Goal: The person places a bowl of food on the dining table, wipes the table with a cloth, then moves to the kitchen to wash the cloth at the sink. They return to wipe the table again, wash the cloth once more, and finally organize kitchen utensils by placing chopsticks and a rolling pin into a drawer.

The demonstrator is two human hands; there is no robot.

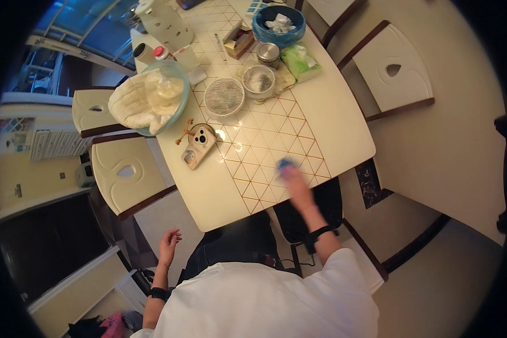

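Observation:
My right hand [295, 179] is blurred. It presses a small blue cloth or sponge [285, 163] onto the white dining table [342, 139], near the front edge and over the gold triangle pattern. Off the table's front left corner hangs my left hand [169, 244], with nothing in it and its fingers loosely bent. A phone in a pale case [199, 148] lies camera side up on the table, to the left of the cloth. Farther back sits a round container covered with cling film [224, 97], beside a clear round tub [258, 80].
A light-blue basin [183, 99] holding a white quilted cloth [129, 101] overhangs the left edge. Behind are a pitcher [164, 25], a jar [268, 54], a green tissue pack [300, 63] and a blue-lined bin [279, 39]. Chairs [126, 175] [391, 69] flank the table.

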